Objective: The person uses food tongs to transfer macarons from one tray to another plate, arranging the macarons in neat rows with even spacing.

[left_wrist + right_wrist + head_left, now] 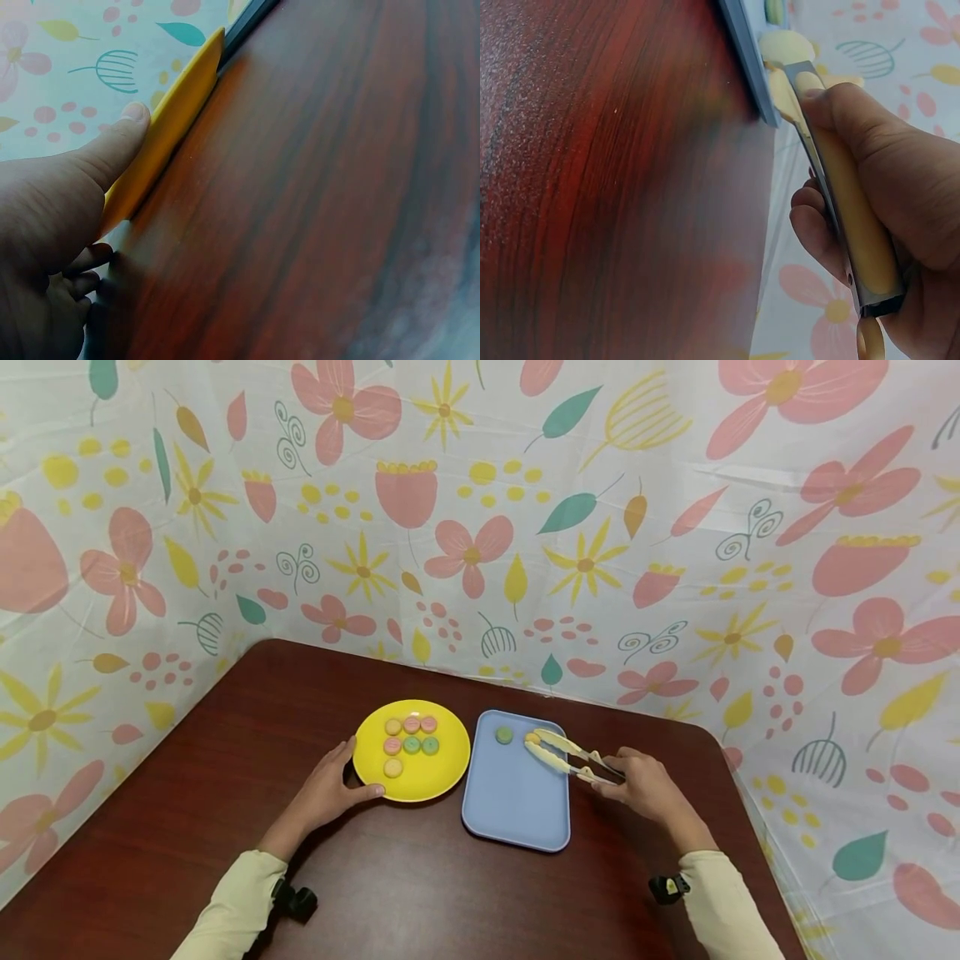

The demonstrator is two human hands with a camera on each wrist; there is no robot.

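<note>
My left hand (pixel 326 785) holds the left rim of a round yellow plate (pixel 431 781), thumb on the near side of the rim. In the left wrist view the thumb lies along the plate's edge (pixel 169 135). Several small yellow, pink and green macarons (pixel 412 744) lie in rows on the plate. With my right hand (pixel 645 785) I grip cream-tipped metal tongs (pixel 573 756). Their tips are at a yellow macaron (pixel 532 738) on the blue tray (pixel 513 797); whether they pinch it I cannot tell. A green macaron (pixel 504 735) lies left of it.
Plate and tray stand side by side on a dark brown wooden table (pixel 420 893). A flower-printed cloth (pixel 480 543) hangs behind the table and along its sides. Each wrist wears a small black camera (pixel 296 902).
</note>
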